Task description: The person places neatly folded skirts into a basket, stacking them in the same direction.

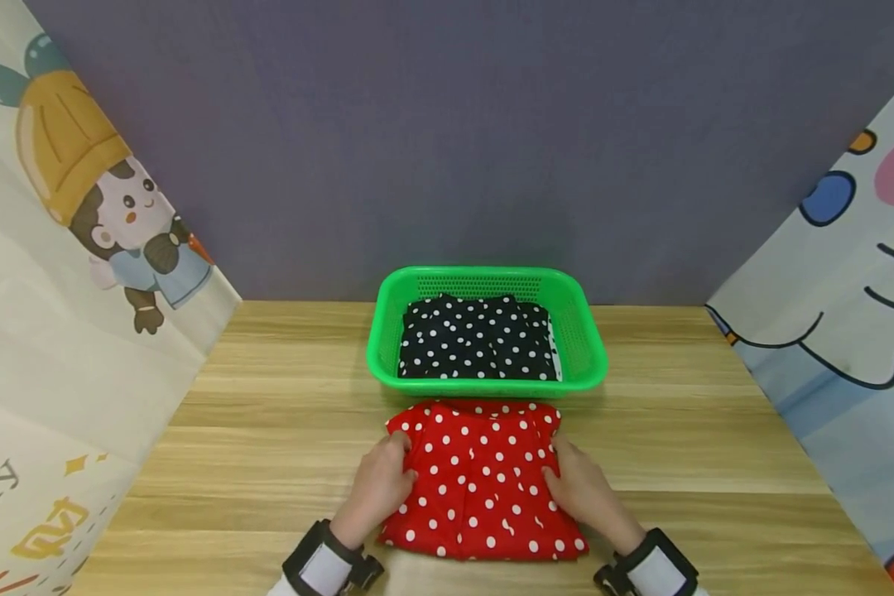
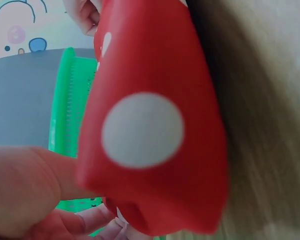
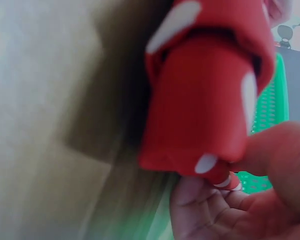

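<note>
A red cloth garment with white dots [image 1: 484, 488], folded into a bundle, is held in front of the green basket. On its left side my left hand [image 1: 380, 484] grips the edge, thumb on top and fingers underneath. My right hand [image 1: 584, 488] pinches the opposite side in the same way. The left wrist view shows the red fabric [image 2: 150, 70] close up, standing off the wood surface. From the right wrist, folded layers of the garment [image 3: 200, 105] show between thumb and fingers, with a shadow below. Inside the basket lies a folded black cloth with white dots [image 1: 477, 339].
The green plastic basket [image 1: 596, 364] stands on the wooden table [image 1: 283, 397], just beyond the red bundle. A grey panel [image 1: 447, 149] rises behind it. Cartoon-printed curtains flank both sides, on the left [image 1: 45, 348] and the right [image 1: 849, 331].
</note>
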The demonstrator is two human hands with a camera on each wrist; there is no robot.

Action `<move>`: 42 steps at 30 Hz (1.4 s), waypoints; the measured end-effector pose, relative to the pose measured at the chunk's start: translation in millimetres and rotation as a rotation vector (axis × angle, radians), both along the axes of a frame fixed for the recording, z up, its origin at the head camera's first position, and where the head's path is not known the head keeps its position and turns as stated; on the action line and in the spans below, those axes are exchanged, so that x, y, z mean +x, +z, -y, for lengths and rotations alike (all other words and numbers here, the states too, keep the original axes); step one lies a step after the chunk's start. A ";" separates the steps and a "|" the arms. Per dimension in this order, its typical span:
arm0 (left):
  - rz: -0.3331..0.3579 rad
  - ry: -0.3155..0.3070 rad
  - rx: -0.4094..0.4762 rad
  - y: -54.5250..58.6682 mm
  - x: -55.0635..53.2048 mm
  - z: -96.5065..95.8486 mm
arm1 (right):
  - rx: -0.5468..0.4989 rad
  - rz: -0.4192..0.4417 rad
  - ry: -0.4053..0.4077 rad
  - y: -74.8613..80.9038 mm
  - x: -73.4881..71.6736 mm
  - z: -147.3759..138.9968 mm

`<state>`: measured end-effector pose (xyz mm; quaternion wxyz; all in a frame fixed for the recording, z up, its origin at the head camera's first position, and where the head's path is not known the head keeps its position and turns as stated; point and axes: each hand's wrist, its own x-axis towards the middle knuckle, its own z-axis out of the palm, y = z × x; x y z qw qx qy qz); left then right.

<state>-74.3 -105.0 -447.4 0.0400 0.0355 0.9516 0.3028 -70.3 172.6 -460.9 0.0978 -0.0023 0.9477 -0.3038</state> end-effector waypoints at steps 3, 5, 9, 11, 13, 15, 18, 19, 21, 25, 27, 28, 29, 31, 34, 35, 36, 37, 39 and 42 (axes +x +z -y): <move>-0.004 -0.002 0.024 4.0 5.7 1.9 | -0.037 0.003 -0.020 1.3 4.0 0.4; -0.006 0.000 0.039 6.9 9.1 2.7 | -0.044 -0.005 -0.032 2.6 7.0 0.6; 0.014 0.009 0.070 13.3 14.4 3.3 | -0.027 -0.036 -0.054 5.9 13.1 0.9; 0.027 0.010 0.077 15.6 16.8 3.5 | -0.023 -0.055 -0.059 7.4 16.3 0.7; 0.034 0.004 0.084 17.7 19.3 3.7 | -0.019 -0.080 -0.057 9.2 19.8 0.3; 0.037 -0.002 0.087 19.3 21.6 3.8 | -0.017 -0.106 -0.054 11.0 23.2 0.2; 0.018 -0.012 0.084 21.5 24.4 3.9 | -0.009 -0.142 -0.058 14.3 27.2 0.6; 0.007 -0.016 0.079 22.2 25.3 4.0 | -0.009 -0.150 -0.058 15.5 28.2 0.7; -0.012 -0.024 0.075 24.3 26.6 4.0 | -0.004 -0.174 -0.060 17.7 29.9 0.5; -0.048 -0.042 0.078 29.7 27.5 4.0 | 0.019 -0.243 -0.044 21.8 30.5 -1.0; -0.068 -0.048 0.078 32.2 26.6 4.0 | 0.032 -0.284 -0.033 23.7 29.1 -1.8; -0.083 -0.049 0.075 33.4 25.8 4.0 | 0.033 -0.301 -0.028 24.9 27.9 -2.4; -0.098 -0.052 0.074 34.6 24.6 4.1 | 0.032 -0.316 -0.022 26.0 26.3 -3.0; -0.126 -0.052 0.070 36.5 21.2 3.8 | 0.025 -0.340 -0.013 28.3 22.0 -4.0; -0.178 -0.049 0.066 40.1 14.4 2.8 | 0.010 -0.372 -0.009 31.3 14.1 -5.8; -0.191 -0.050 0.068 41.3 11.6 2.3 | 0.005 -0.386 -0.007 32.2 11.3 -6.6; -0.208 -0.047 0.069 42.6 8.9 1.6 | 0.002 -0.400 -0.006 33.2 8.4 -7.4; -0.224 -0.047 0.070 43.9 5.9 1.0 | -0.001 -0.414 -0.004 34.2 5.4 -8.2; -0.247 -0.044 0.075 46.7 0.0 0.0 | -0.011 -0.435 0.004 36.1 -1.0 -10.0; -0.256 -0.038 0.094 50.7 -9.3 -1.1 | -0.011 -0.464 0.022 39.7 -11.2 -12.0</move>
